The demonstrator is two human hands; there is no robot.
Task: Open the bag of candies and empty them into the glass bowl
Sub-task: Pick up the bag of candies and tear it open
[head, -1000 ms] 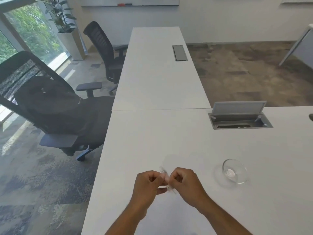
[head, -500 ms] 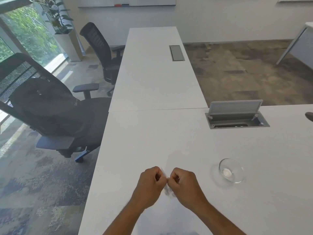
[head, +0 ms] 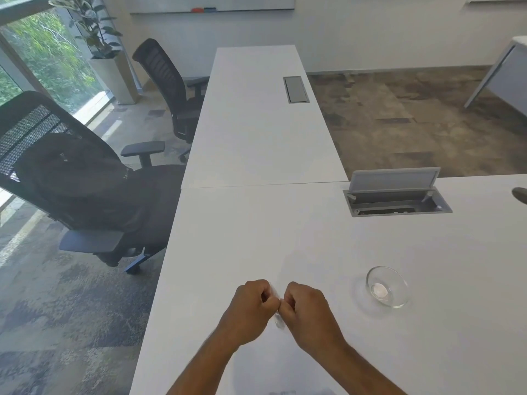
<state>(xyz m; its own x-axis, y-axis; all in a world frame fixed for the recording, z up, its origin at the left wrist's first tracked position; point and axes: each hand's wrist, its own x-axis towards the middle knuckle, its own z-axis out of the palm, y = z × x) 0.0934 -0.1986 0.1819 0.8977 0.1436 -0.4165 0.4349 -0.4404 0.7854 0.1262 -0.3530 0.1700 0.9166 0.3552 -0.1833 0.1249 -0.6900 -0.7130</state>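
A small clear plastic bag of candies (head: 278,319) is pinched between my two fists just above the white table (head: 285,238). My left hand (head: 251,307) grips its left side and my right hand (head: 306,312) grips its right side, knuckles almost touching. Most of the bag is hidden by my fingers; only a thin see-through strip shows between and below them. The glass bowl (head: 387,287) stands upright on the table to the right of my hands, apart from them, with something pale at its bottom.
An open grey cable box (head: 397,199) with a raised lid sits in the table behind the bowl. A black office chair (head: 85,189) stands left of the table's edge. A second white table (head: 256,124) joins at the back.
My two fists have closed tighter together on the bag, and less of the bag shows. The view has shifted slightly; the bowl has not moved.
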